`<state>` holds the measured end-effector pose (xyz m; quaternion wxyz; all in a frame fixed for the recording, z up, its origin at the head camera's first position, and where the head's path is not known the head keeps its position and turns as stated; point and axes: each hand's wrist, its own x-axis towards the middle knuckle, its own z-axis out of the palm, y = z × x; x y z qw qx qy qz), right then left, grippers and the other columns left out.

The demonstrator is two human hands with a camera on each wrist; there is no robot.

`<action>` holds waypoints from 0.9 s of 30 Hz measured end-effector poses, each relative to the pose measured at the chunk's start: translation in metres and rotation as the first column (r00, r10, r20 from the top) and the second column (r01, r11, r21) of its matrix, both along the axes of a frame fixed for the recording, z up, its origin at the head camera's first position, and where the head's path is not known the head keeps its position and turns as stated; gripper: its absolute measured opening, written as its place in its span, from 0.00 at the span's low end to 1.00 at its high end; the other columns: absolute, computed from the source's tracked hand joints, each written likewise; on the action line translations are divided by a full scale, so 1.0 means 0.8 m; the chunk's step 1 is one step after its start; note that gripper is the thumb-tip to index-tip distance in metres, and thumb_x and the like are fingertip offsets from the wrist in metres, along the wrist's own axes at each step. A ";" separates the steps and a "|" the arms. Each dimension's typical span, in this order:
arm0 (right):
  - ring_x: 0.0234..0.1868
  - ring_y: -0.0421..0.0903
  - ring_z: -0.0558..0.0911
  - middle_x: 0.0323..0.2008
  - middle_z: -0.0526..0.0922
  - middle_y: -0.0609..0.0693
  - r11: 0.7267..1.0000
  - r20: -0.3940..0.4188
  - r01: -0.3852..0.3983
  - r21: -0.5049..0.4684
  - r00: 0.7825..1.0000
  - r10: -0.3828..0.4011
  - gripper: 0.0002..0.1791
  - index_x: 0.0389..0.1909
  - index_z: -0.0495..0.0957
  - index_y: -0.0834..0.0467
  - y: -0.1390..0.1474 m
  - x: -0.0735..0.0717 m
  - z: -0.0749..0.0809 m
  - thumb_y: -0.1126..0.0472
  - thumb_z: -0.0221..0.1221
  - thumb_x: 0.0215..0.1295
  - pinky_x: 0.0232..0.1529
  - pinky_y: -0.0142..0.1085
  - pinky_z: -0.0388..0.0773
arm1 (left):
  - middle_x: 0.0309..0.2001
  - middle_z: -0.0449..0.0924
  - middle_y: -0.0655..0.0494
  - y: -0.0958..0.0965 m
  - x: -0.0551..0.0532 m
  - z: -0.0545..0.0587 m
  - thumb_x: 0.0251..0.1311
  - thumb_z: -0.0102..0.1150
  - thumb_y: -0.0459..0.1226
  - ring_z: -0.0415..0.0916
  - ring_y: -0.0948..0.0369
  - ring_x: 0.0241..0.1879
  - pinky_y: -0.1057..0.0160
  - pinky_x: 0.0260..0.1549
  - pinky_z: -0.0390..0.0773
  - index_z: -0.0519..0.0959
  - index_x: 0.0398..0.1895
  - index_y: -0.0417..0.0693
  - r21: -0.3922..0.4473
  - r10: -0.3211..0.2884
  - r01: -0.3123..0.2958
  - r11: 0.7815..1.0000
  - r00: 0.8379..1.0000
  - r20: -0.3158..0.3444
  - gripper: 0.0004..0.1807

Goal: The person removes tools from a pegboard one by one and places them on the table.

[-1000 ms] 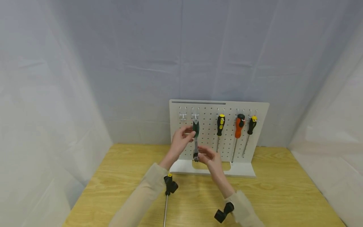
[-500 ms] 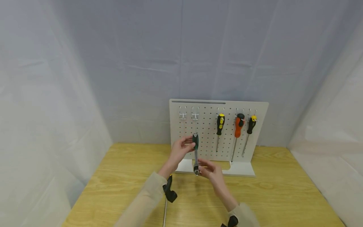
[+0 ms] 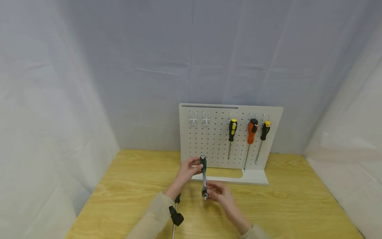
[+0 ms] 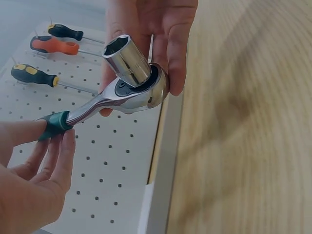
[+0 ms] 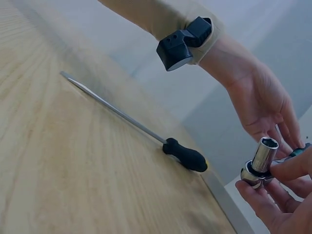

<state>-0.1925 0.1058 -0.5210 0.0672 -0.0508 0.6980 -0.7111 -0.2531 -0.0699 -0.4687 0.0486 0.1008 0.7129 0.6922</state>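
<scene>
A ratchet wrench [image 3: 204, 178] with a green handle is held above the table in front of the pegboard. My left hand [image 3: 185, 171] pinches its green handle between thumb and fingers. At the lower end, the fingers of my right hand [image 3: 222, 196] grip the ratchet head. A shiny socket [image 4: 129, 62] sits on that head, its hollow end facing the left wrist camera. On the table, partly covered by my left forearm in the head view, lies a flat-blade screwdriver [image 5: 185, 157] with a black handle.
The white pegboard [image 3: 218, 139] stands at the back of the wooden table [image 3: 143, 169]. Two clear hooks [image 3: 206, 121] on its left bear nothing. Farther right hang a yellow-black screwdriver [image 3: 232, 130], an orange one [image 3: 252, 132] and another black one [image 3: 265, 131].
Both hands have brought the ratchet wrench down and toward me, away from the second hook from the left, which it was close to a second ago. The hanging screwdrivers stayed put.
</scene>
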 end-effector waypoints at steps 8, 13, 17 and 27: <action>0.39 0.42 0.84 0.42 0.85 0.59 0.997 0.004 -0.078 0.023 0.997 0.078 0.21 0.57 0.74 0.77 -0.002 0.012 -0.018 0.73 0.60 0.65 0.42 0.35 0.87 | 0.54 0.76 0.26 -0.009 0.015 -0.020 0.70 0.56 0.26 0.83 0.45 0.47 0.50 0.51 0.85 0.69 0.62 0.22 -0.012 -0.013 0.014 1.000 1.000 0.019 0.21; 0.37 0.42 0.85 0.39 0.86 0.57 0.991 0.002 -0.118 0.061 0.993 0.118 0.20 0.54 0.76 0.77 -0.005 0.017 -0.027 0.73 0.63 0.61 0.40 0.31 0.85 | 0.50 0.79 0.32 -0.018 0.020 -0.044 0.69 0.60 0.30 0.84 0.55 0.42 0.56 0.48 0.87 0.72 0.60 0.24 0.009 -0.042 0.042 0.999 0.999 0.006 0.21; 0.36 0.41 0.85 0.39 0.87 0.58 0.986 0.010 -0.152 0.073 0.988 0.152 0.19 0.53 0.76 0.77 -0.007 0.019 -0.034 0.74 0.64 0.61 0.38 0.32 0.86 | 0.47 0.82 0.35 -0.023 0.026 -0.055 0.68 0.62 0.32 0.85 0.58 0.41 0.58 0.45 0.87 0.73 0.57 0.24 0.018 -0.054 0.055 0.998 0.998 -0.031 0.21; 0.33 0.45 0.84 0.36 0.87 0.58 0.955 -0.085 -0.150 0.256 0.980 0.177 0.16 0.48 0.81 0.71 -0.013 0.028 -0.042 0.74 0.65 0.58 0.33 0.29 0.83 | 0.51 0.77 0.26 -0.025 0.035 -0.065 0.66 0.58 0.24 0.84 0.48 0.44 0.50 0.49 0.86 0.70 0.59 0.20 -0.035 0.022 -0.020 0.999 0.997 0.068 0.20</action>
